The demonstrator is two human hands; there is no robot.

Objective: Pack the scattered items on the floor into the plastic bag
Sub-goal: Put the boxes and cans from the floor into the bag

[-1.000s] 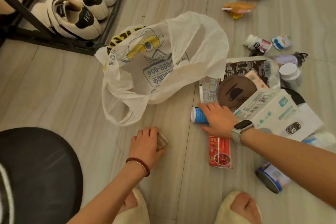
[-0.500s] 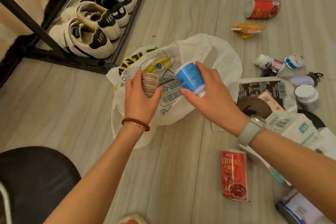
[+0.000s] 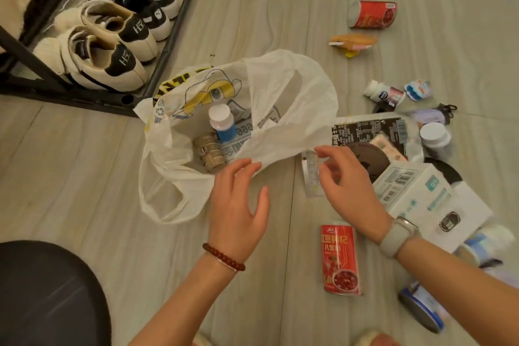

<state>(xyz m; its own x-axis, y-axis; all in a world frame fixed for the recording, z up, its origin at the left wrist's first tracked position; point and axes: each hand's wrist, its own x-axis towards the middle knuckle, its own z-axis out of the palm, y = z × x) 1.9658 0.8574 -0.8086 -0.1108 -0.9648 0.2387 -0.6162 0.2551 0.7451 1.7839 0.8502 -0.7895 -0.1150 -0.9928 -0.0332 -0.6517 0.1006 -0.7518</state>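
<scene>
A white plastic bag (image 3: 283, 104) lies open on the floor. Inside it are a blue bottle with a white cap (image 3: 223, 122) and a brownish ribbed roll (image 3: 209, 154). My left hand (image 3: 238, 205) hovers over the bag's near rim, fingers spread, holding nothing. My right hand (image 3: 345, 185) is just right of the bag, fingers loosely bent, empty, above a thin flat packet (image 3: 311, 174). A red can (image 3: 339, 258) lies near my right wrist. A white box (image 3: 427, 199), a round brown item (image 3: 370, 160) and a black printed pack (image 3: 370, 129) sit to the right.
Farther off lie another red can (image 3: 372, 14), an orange toy (image 3: 354, 42), small bottles (image 3: 383, 94), a white-lidded jar (image 3: 435, 136) and a blue-rimmed tin (image 3: 421, 314). A black shoe rack (image 3: 165, 48) with shoes stands at upper left; a black round seat (image 3: 47, 295) is at lower left.
Both hands carried the blue bottle and the ribbed roll to the bag and let them go inside. The hands have drawn back toward me, empty.
</scene>
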